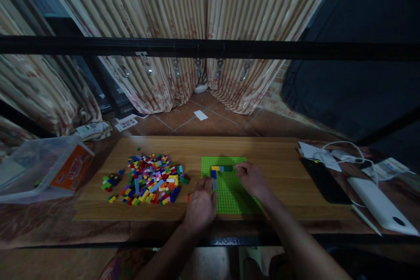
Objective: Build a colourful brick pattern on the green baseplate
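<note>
Bricks (222, 168) on plate (226, 203), just left of right hand's (252, 179) narrowed fingertips, ahead of left hand's (201, 203) curled fingers, can't tell if either holds one; likely light, stiff, slick, best pinched by sides.

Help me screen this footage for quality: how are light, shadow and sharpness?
In the head view, light is dim, the dark cloth at right nearly featureless; a shadow crosses the green baseplate beside the right hand; the loose bricks look slightly soft.
</note>
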Demonstrator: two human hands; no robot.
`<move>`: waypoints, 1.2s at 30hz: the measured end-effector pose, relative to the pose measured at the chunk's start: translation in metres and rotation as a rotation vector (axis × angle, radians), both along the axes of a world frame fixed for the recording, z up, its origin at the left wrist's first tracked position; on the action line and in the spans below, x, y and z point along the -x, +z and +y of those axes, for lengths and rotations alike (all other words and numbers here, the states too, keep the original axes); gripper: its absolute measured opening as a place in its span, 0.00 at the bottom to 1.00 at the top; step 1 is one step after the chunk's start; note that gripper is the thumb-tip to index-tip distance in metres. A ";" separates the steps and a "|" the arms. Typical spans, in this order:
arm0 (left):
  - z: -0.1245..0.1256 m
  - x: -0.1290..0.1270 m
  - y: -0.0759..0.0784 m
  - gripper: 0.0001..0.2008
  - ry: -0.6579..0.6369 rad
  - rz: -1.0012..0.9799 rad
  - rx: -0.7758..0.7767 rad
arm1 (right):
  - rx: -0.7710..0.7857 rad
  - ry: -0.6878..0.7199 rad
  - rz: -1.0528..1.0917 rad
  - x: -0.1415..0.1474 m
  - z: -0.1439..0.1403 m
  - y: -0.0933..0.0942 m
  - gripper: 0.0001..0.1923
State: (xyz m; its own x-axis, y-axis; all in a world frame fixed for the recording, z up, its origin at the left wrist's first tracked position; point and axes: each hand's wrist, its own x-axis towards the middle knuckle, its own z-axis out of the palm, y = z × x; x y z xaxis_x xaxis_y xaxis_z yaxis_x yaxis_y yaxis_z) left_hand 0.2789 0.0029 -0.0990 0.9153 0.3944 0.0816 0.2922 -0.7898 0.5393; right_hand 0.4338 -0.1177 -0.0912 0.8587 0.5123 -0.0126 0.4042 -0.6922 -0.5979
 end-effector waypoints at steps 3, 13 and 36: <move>-0.014 0.007 -0.017 0.23 -0.144 -0.049 -0.158 | 0.149 -0.005 -0.088 -0.002 -0.004 -0.001 0.16; -0.037 0.006 -0.051 0.33 -0.165 -0.096 -0.362 | 0.143 0.170 -0.186 0.020 0.010 -0.010 0.23; -0.009 -0.007 -0.014 0.18 -0.119 -0.009 -0.146 | 0.210 0.275 -0.224 0.031 0.022 -0.007 0.22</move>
State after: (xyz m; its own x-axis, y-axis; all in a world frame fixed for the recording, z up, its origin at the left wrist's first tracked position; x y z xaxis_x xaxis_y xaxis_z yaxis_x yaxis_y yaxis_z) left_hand 0.2856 -0.0056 -0.1128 0.9537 0.2670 0.1386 0.1879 -0.8886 0.4185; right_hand 0.4025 -0.0959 -0.0984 0.6835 0.7293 0.0306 0.6953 -0.6377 -0.3314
